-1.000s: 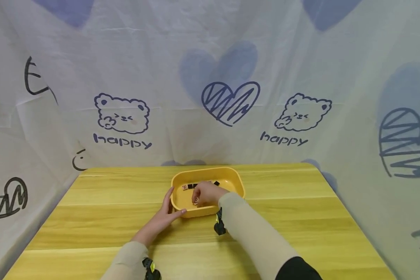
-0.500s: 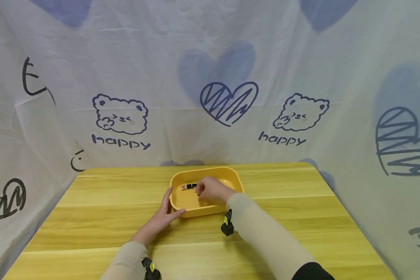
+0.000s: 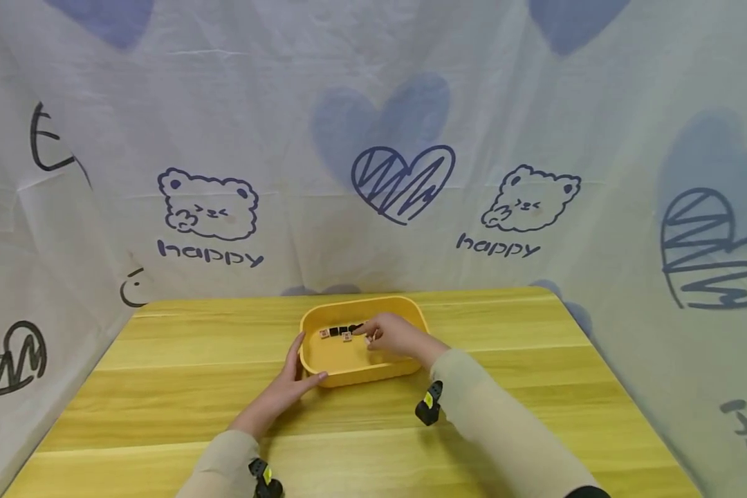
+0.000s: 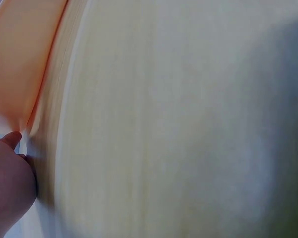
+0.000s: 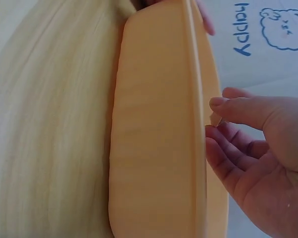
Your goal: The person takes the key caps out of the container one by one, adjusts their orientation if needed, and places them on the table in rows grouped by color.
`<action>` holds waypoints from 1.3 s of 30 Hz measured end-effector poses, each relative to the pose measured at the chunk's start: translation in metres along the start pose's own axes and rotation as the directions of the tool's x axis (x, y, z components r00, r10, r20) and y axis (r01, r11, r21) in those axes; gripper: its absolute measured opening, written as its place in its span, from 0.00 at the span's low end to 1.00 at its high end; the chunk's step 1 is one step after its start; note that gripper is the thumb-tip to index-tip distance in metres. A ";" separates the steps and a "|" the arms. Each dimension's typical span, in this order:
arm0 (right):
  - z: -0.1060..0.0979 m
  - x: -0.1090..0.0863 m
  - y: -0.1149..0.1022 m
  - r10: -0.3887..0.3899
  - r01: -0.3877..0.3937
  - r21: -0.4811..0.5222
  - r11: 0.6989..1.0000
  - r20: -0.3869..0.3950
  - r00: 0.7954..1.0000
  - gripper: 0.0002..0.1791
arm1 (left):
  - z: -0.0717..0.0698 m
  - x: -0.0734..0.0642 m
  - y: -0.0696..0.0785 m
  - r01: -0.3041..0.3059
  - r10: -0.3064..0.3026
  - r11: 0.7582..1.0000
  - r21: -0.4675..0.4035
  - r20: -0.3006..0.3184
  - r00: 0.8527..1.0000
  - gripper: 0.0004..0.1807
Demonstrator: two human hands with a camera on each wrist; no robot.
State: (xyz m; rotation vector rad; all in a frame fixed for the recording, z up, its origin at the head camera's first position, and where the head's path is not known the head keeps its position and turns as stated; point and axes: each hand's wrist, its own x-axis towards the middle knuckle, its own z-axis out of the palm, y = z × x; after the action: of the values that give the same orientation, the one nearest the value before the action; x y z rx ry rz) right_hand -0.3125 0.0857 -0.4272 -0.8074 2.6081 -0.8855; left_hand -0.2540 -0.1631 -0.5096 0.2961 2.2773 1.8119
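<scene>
Lying lengthwise between roughly half past 8 and half past 2, the yellow tray (image 3: 370,375) sits on the desk (image 3: 211,387), its right end slightly farther away. Within it, a row of small pieces (image 3: 339,331), some black and one pale, lines up toward 10 o'clock, almost parallel to the tray's long axis. A separate pale piece (image 3: 346,337), squarish with reddish marks too small to read, lies just on the row's 6 o'clock side.

The right hand (image 3: 401,337) pinches a small pale block (image 5: 216,119) over the tray; the left hand (image 3: 283,387) spreads at the 8 o'clock corner, fingers and thumb touching the outside.

Smooth and plastic-looking, the tray has rounded corners and faintly rippled walls. Streaked wood grain covers the desk; wrinkled printed cloth (image 3: 299,228) hangs at 12 o'clock.
</scene>
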 end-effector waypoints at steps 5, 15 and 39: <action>-0.001 -0.012 0.002 -0.025 0.026 0.016 1.000 -0.046 0.999 0.18 | 0.000 0.000 -0.001 0.009 -0.009 1.000 0.003 -0.001 1.000 0.55; 0.010 -0.037 0.001 -0.003 0.040 0.163 0.986 -0.220 0.975 0.15 | -0.001 0.000 0.001 0.025 -0.025 0.999 0.029 -0.010 1.000 0.56; 0.049 -0.082 -0.003 -0.014 0.130 0.300 0.945 -0.361 0.933 0.08 | -0.001 0.000 0.001 0.004 -0.004 1.000 0.012 -0.004 1.000 0.55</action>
State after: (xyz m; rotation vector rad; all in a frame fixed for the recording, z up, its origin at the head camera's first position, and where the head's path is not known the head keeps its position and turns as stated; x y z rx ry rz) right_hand -0.2240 0.1082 -0.4574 -0.7110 2.6268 -1.5581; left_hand -0.2541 -0.1637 -0.5085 0.2905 2.2903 1.7997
